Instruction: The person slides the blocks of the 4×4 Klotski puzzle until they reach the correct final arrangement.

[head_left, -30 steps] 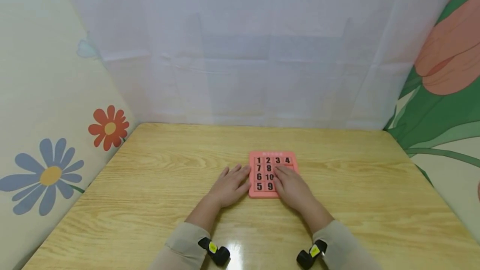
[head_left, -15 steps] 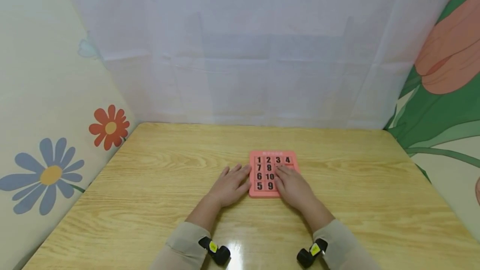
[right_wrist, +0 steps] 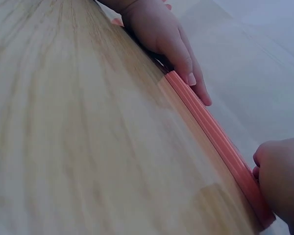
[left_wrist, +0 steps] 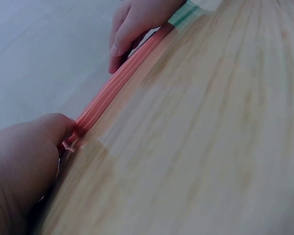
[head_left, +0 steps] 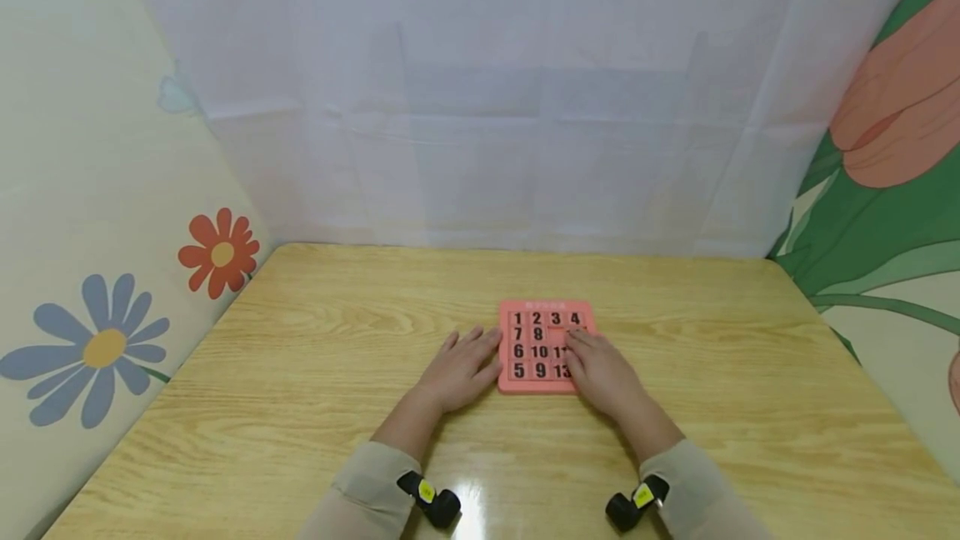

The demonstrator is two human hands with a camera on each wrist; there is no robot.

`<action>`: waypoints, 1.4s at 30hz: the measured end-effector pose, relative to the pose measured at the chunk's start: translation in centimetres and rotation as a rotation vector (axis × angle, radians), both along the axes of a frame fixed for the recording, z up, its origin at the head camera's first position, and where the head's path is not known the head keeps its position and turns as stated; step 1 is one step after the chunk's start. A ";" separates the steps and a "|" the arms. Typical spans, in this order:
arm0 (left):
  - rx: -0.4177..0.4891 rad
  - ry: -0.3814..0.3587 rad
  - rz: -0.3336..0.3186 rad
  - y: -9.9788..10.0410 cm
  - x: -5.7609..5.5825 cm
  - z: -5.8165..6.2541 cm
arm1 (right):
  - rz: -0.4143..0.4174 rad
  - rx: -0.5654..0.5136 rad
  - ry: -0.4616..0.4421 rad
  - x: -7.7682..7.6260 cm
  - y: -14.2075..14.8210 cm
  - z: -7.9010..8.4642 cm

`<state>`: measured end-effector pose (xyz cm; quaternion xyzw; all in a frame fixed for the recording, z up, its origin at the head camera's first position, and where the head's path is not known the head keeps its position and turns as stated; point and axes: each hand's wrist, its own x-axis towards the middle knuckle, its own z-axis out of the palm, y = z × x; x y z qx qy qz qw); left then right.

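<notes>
A pink sliding number puzzle [head_left: 538,352] lies flat on the wooden table, its black-numbered tiles facing up. Along its left edge rests my left hand [head_left: 461,371], fingers extended and the thumb at the frame's near left side. My right hand [head_left: 606,369] reaches over the puzzle's right part, fingertips on the tiles in the right column. An unfilled slot [head_left: 557,335] shows right of the 8 tile. Tiles beneath the right fingers are partly hidden. From the left wrist view, the puzzle's pink side wall [left_wrist: 105,93] runs between both hands.
The wood-grain table [head_left: 337,315] stretches around the puzzle on all sides. A white sheet [head_left: 480,107] hangs behind its far edge. Flower-patterned panels [head_left: 105,348] stand at the left and right. A small black camera [head_left: 438,507] is strapped on each sleeve.
My right hand has shifted a little to the right across the puzzle, uncovering the 11 and 13 tiles and the unfilled slot. The left hand stays in place.
</notes>
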<state>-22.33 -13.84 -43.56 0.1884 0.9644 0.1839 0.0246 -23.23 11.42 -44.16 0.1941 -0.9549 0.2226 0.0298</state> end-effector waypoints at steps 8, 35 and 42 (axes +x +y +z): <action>-0.001 0.007 0.001 0.0 -0.1 0.0 | -0.006 -0.017 0.002 -0.1 0.7 0.0; 0.005 0.056 -0.018 0.0 -0.1 -0.4 | 0.077 -0.034 -0.003 0.1 -4.6 0.3; 0.005 0.058 -0.014 0.0 -0.1 -0.4 | 0.095 -0.015 -0.001 0.2 -4.7 0.4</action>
